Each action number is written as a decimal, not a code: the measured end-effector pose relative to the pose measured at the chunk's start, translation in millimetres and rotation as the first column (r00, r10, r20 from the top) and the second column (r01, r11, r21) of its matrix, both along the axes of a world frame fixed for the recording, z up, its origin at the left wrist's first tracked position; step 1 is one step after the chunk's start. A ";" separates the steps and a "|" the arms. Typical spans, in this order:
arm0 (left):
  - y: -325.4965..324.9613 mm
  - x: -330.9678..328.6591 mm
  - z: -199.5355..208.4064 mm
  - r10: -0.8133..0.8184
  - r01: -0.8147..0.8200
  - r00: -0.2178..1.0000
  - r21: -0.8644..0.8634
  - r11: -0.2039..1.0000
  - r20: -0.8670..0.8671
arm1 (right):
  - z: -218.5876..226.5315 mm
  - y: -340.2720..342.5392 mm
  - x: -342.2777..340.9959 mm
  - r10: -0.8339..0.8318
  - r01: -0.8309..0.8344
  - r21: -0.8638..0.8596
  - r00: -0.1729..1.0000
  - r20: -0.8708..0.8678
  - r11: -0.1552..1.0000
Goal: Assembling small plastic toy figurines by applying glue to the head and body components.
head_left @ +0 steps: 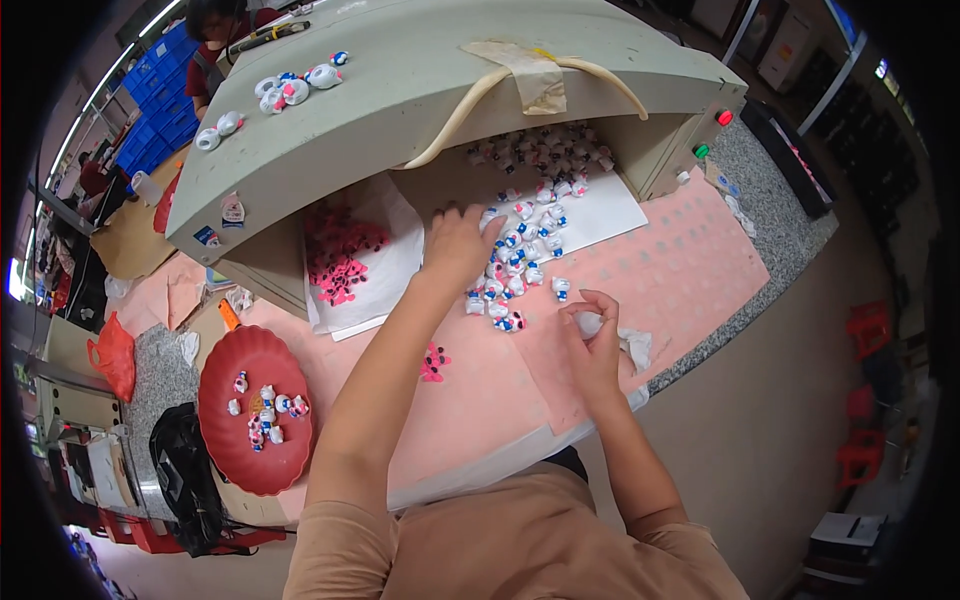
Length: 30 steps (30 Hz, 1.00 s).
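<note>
My left hand (460, 245) reaches under the grey hood, at the left edge of a pile of small white figurines (522, 250) with blue and pink parts. Its thumb is apart from its fingers, with a figurine close beside the thumb tip. To the right of the pile, my right hand (597, 345) is closed with its fingers curled. A whitish thing shows at those fingers, too covered to name. Crumpled white tissue (636, 349) lies beside that hand. A lone figurine (561, 288) stands on the pink sheet between the pile and my right hand.
The grey hood (370, 135) arches over the work, with several white pieces (292, 90) on top. Small pink pieces (345, 258) lie on white paper at left. A red scalloped dish (240, 460) holds several figurines. Another person (215, 35) sits beyond the hood.
</note>
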<state>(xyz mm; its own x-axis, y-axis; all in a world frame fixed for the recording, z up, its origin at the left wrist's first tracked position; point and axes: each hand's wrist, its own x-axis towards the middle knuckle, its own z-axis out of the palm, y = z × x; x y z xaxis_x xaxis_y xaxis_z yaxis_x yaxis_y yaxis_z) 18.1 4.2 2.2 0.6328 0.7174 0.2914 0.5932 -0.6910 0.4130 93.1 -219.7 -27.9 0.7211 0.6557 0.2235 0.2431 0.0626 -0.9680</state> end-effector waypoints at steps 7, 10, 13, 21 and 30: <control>-41.4 -25.8 41.2 -0.301 0.308 0.945 0.040 0.950 -0.132 | 5.5 -4.3 4.3 0.133 -0.118 -0.170 0.988 0.078 0.978; -36.0 -32.1 32.7 -0.284 0.289 0.949 0.021 0.957 -0.138 | 27.1 7.3 -5.1 0.293 -0.199 -0.270 0.882 0.370 0.942; -39.2 -30.2 32.2 -0.290 0.289 0.946 -0.029 0.957 -0.144 | 21.5 15.5 -2.1 0.394 -0.198 -0.395 0.761 0.516 0.897; -30.3 -34.9 32.0 -0.464 0.446 0.882 -0.176 0.878 -0.078 | 25.0 1.5 -5.6 0.295 -0.187 -0.279 0.858 0.420 0.942; -96.4 -67.2 37.3 0.191 0.577 0.746 -0.762 0.292 0.638 | 45.0 -8.6 -14.9 0.181 -0.166 -0.078 0.822 0.540 0.983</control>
